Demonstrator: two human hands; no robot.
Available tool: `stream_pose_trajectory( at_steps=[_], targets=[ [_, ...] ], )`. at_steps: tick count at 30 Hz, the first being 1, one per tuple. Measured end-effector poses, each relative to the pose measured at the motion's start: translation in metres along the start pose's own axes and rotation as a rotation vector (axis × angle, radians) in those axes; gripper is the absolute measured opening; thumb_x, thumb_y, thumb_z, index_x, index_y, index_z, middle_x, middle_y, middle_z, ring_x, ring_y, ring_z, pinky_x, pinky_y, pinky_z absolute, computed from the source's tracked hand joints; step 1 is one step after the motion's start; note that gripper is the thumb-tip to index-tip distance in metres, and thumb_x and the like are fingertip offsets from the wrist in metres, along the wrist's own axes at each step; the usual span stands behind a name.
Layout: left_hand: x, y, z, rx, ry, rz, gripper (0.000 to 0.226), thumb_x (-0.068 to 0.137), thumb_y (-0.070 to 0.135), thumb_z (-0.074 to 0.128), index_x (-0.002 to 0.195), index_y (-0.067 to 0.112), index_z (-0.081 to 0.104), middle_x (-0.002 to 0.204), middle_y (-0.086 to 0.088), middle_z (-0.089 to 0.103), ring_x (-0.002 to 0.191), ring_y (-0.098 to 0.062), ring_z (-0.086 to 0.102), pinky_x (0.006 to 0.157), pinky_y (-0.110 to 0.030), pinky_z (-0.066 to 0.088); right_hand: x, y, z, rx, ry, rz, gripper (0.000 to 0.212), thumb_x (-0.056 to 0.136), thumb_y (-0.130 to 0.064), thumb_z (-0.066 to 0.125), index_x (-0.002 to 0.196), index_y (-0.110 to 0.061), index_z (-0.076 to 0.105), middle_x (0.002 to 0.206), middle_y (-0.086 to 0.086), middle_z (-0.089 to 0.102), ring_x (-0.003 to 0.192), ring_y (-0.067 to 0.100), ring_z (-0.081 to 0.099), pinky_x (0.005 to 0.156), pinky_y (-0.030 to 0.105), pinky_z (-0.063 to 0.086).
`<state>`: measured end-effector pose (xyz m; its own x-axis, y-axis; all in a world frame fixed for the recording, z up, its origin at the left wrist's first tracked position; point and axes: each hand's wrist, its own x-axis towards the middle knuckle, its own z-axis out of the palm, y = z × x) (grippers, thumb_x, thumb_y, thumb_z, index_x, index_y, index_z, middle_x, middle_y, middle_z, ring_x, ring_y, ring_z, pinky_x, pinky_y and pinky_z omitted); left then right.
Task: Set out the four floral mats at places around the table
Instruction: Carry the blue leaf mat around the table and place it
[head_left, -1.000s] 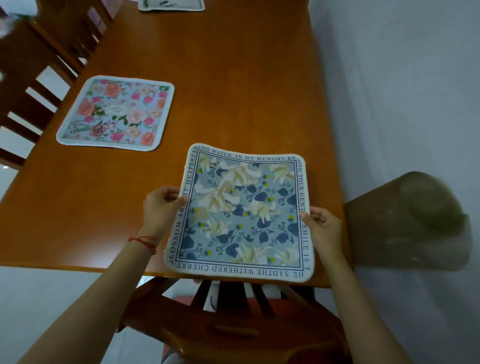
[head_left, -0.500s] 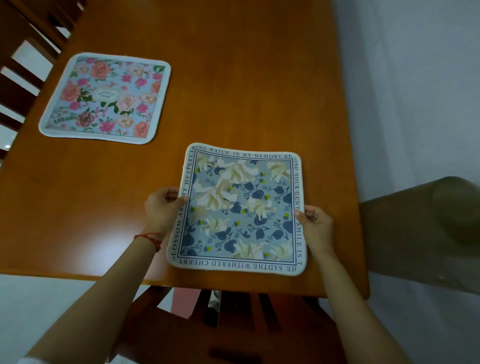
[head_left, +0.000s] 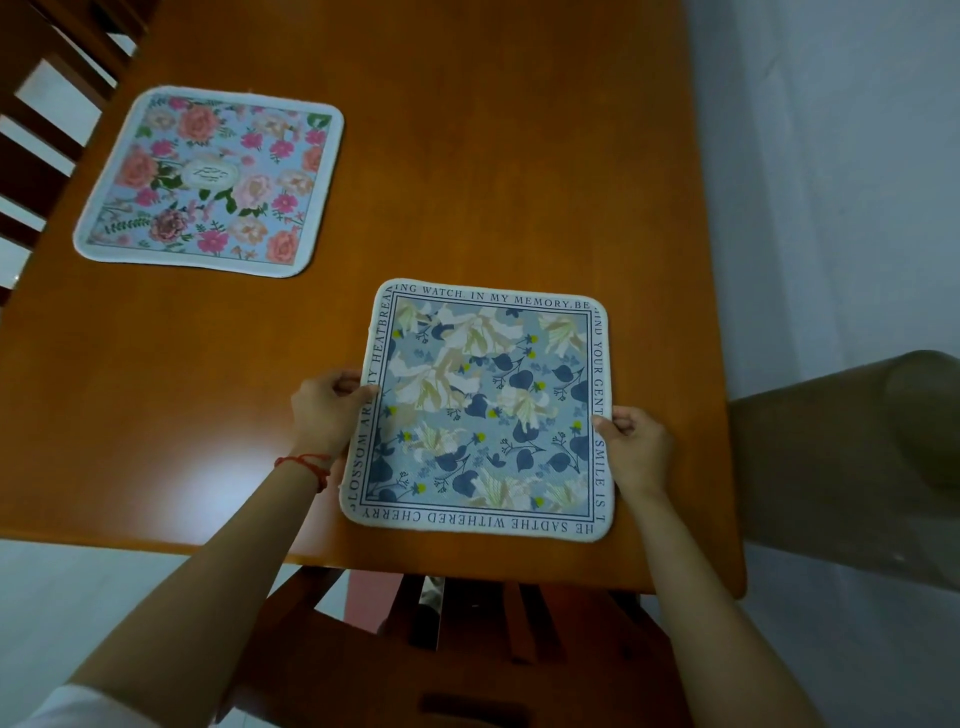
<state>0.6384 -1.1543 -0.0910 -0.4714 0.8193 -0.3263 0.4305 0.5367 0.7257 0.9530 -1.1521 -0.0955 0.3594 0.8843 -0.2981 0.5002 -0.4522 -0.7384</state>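
Observation:
A blue-grey floral mat (head_left: 480, 410) with a lettered border lies flat on the wooden table (head_left: 493, 156), close to the near edge. My left hand (head_left: 327, 410) pinches its left edge. On the mat's right edge, my right hand (head_left: 636, 449) does the same. A second mat (head_left: 213, 179), pink roses on light blue, lies flat at the table's left side, apart from both hands.
A wooden chair (head_left: 457, 649) stands tucked under the near edge, right below the mat. More chair backs (head_left: 47, 104) line the left side. A grey wall (head_left: 831, 182) runs along the table's right edge, with a brownish object (head_left: 852, 467) beside it.
The blue-grey mat has moved away from the near edge and no longer overhangs it. Both hands kept their grip. The view tilted down, so a far mat has left the frame.

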Motion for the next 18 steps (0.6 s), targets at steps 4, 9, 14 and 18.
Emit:
stream_pose_trajectory(
  at_steps=[4, 9, 14, 18],
  targets=[
    [-0.0008, 0.0018, 0.0049, 0.008, -0.011, 0.015, 0.024, 0.078, 0.014, 0.07, 0.099, 0.003, 0.068, 0.093, -0.014, 0.069, 0.076, -0.022, 0.062, 0.071, -0.03, 0.05, 0.0002, 0.0013, -0.0065, -0.034, 0.002, -0.005, 0.021, 0.082, -0.007, 0.065, 0.1, 0.002, 0.064, 0.095, 0.018, 0.069, 0.069, 0.018, 0.058, 0.052, 0.016, 0.041],
    [-0.0013, 0.0025, 0.0046, 0.023, -0.023, 0.015, 0.024, 0.079, 0.015, 0.069, 0.1, 0.004, 0.068, 0.096, -0.015, 0.069, 0.076, -0.021, 0.061, 0.071, -0.03, 0.049, 0.0008, 0.0031, -0.0073, -0.02, -0.012, 0.011, 0.021, 0.081, -0.008, 0.066, 0.1, 0.002, 0.064, 0.095, 0.019, 0.069, 0.071, 0.02, 0.06, 0.063, 0.025, 0.047],
    [-0.0018, 0.0013, 0.0016, 0.04, -0.038, 0.055, 0.022, 0.079, 0.016, 0.069, 0.098, 0.005, 0.069, 0.093, -0.015, 0.07, 0.073, -0.019, 0.061, 0.063, -0.023, 0.045, 0.0015, 0.0026, -0.0078, 0.007, -0.012, 0.018, 0.02, 0.081, -0.006, 0.066, 0.098, 0.002, 0.065, 0.094, 0.017, 0.069, 0.07, 0.018, 0.059, 0.054, 0.017, 0.043],
    [-0.0025, 0.0033, 0.0017, 0.024, -0.045, 0.04, 0.023, 0.079, 0.015, 0.07, 0.099, 0.005, 0.068, 0.092, -0.014, 0.07, 0.07, -0.018, 0.06, 0.055, -0.013, 0.041, 0.0056, 0.0002, -0.0084, 0.009, -0.013, 0.025, 0.021, 0.081, -0.007, 0.066, 0.1, 0.001, 0.064, 0.094, 0.016, 0.068, 0.067, 0.015, 0.058, 0.05, 0.013, 0.041]
  ],
)
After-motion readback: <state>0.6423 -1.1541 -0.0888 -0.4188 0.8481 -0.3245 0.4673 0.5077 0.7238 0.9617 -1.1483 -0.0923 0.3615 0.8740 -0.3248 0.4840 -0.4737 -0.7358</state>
